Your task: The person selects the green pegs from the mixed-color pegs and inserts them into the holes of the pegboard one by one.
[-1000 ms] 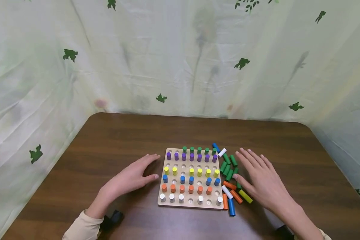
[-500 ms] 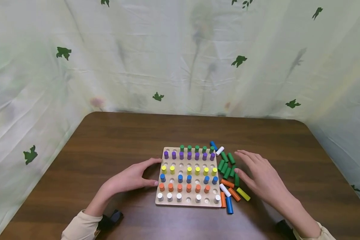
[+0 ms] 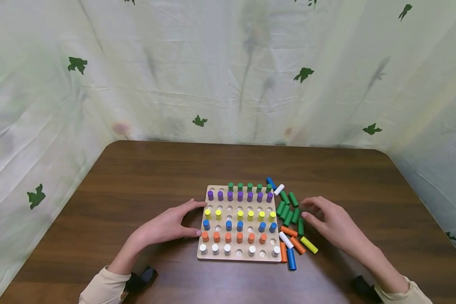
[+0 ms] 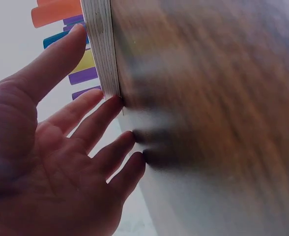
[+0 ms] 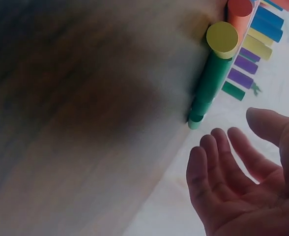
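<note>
A square wooden pegboard [image 3: 232,256] lies on the table with rows of green, purple, yellow, blue, orange and white pegs standing in its holes; some holes are bare. My left hand [image 3: 165,226] touches the board's left edge with thumb and fingertips, the fingers fairly straight, as the left wrist view also shows. Loose green pegs [image 3: 287,218] lie along the board's right side. Just right of them hovers my right hand [image 3: 338,226], fingers slightly bent and thumb apart, holding nothing. In the right wrist view a gap shows between its fingers and the pegs.
Nearer the front lie a loose yellow peg [image 3: 309,245], a blue peg [image 3: 291,259], a white peg [image 3: 286,240] and a few orange pegs [image 3: 297,245]. Behind the brown table [image 3: 167,164] hangs a pale curtain [image 3: 213,71] with leaf prints.
My left hand has come up against the board's left edge. The right hand's fingers have bent from spread and straight, staying beside the loose pegs. The view has shifted slightly.
</note>
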Available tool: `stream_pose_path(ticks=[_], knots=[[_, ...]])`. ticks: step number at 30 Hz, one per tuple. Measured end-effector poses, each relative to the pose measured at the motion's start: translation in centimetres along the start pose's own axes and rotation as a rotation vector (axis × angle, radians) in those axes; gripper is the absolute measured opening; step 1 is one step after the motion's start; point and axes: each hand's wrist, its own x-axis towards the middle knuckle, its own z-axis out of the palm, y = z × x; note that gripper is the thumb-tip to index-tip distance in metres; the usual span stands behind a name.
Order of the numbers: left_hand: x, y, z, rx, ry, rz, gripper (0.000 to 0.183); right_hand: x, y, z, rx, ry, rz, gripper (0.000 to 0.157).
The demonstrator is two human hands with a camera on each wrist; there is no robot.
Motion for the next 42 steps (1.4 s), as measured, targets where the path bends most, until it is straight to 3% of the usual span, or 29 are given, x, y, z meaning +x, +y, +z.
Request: stream_pose_path(ticks=[11, 20, 32, 42], knots=[[0.0, 0.1, 0.0, 0.001, 0.002, -0.003, 0.073, 0.2, 0.3, 0.2, 0.097, -0.111, 0.098, 0.017], [-0.1, 0.2, -0.1, -0.002, -0.002, -0.010, 0.073, 0.6, 0.4, 0.5, 0.127, -0.189, 0.179, 0.029], [0.3, -0.1, 0.2, 0.012, 0.001, -0.018, 0.074, 0.9, 0.4, 0.7, 0.122, -0.220, 0.193, 0.034], [0.4, -0.2, 0.2, 0.017, 0.004, -0.010, 0.073, 1.0, 0.1, 0.7, 0.142, -0.215, 0.216, 0.028]])
